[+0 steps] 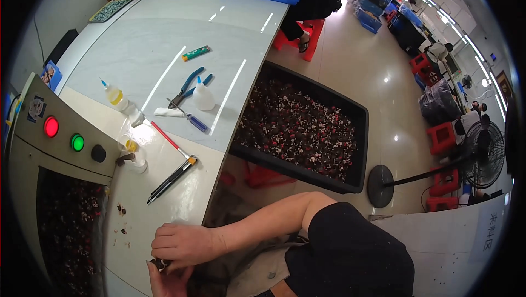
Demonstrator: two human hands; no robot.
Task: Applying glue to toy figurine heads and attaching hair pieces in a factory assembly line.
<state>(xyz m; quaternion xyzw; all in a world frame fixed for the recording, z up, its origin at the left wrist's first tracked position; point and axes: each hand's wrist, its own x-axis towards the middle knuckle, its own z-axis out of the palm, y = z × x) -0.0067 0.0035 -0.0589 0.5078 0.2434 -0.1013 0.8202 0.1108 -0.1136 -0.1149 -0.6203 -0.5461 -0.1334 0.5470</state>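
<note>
My right hand (183,243) reaches across from the right, its fingers closed on a small dark brown piece (160,263). Below it, at the lower edge, my left hand (170,284) grips the same piece, with its thumb pointing up beside it. Most of the piece is hidden by my fingers, so its kind does not show. Both hands are over the near edge of the white table (129,264). A few tiny dark and pale scraps (121,209) lie on the tabletop just beyond them.
A machine (33,149) with lit red and green buttons stands left. Farther up the table lie a craft knife (171,181), pliers (189,86), a screwdriver (196,123) and dropper bottles (204,98). Right of the table sits a black bin (359,149) of small dark, red and white pieces.
</note>
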